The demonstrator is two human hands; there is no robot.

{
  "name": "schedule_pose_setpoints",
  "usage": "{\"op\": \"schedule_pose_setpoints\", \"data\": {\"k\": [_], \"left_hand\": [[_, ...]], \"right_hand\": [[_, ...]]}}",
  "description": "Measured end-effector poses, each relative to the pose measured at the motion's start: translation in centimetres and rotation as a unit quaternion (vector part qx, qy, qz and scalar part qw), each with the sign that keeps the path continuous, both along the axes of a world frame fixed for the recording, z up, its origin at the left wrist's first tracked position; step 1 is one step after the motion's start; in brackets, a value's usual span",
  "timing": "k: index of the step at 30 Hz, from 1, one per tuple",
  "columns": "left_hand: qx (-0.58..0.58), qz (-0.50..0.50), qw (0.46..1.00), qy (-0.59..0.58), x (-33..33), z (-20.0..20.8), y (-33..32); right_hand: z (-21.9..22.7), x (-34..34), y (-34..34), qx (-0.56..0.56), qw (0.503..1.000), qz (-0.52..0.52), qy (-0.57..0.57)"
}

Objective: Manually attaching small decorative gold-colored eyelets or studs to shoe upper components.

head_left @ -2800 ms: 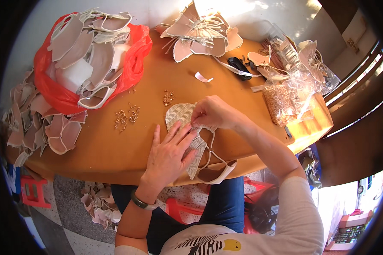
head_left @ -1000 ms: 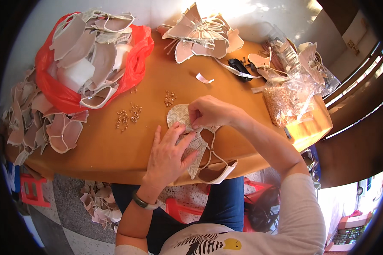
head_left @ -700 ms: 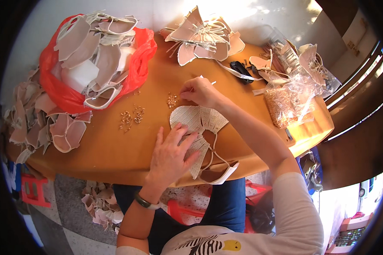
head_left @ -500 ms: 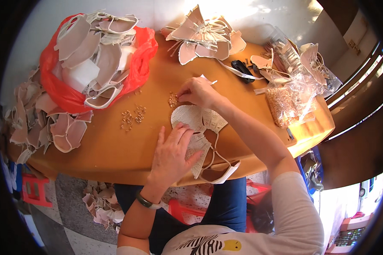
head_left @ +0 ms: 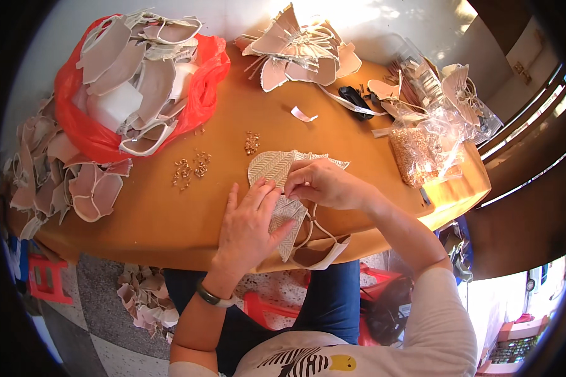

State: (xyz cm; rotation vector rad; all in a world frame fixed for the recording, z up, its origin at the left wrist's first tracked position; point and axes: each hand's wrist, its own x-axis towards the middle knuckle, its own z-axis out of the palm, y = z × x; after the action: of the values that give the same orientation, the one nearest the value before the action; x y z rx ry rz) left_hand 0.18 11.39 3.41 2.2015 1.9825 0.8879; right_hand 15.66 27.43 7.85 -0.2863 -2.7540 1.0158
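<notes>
Table — red bag at the far left, clear packet at right; patterned cloth near the front edge, partly covered by the left hand, fingers spread, and right hand, fingertips together, grip hidden — gold beads beyond.

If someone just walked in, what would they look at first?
Probably the bright red bag at the table's far left, heaped with pale curved pieces. Next, the shiny little gold bits, lying between the bag and the hands. Then the left hand and right hand over a zigzag-patterned piece near the front.
</notes>
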Motion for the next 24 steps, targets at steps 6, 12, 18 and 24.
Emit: {"op": "schedule_pose_setpoints", "data": {"k": [6, 12, 18, 24], "left_hand": [[0.003, 0.002, 1.000, -0.004, 0.0, 0.1, 0.1], [0.003, 0.004, 1.000, -0.027, 0.1, -0.1, 0.1], [0.007, 0.004, 1.000, -0.029, 0.0, -0.4, 0.2], [0.000, -0.001, 1.000, -0.025, -0.2, -0.3, 0.2]], "right_hand": [[-0.3, -0.2, 0.1, 0.015, 1.000, -0.007, -0.002], [0.2, -0.9, 0.5, 0.066, 0.997, 0.035, -0.036], [0.1, -2.1, 1.4, 0.051, 0.995, 0.064, -0.052], [0.4, -2.6, 2.5, -0.013, 0.989, 0.130, -0.065]]}}
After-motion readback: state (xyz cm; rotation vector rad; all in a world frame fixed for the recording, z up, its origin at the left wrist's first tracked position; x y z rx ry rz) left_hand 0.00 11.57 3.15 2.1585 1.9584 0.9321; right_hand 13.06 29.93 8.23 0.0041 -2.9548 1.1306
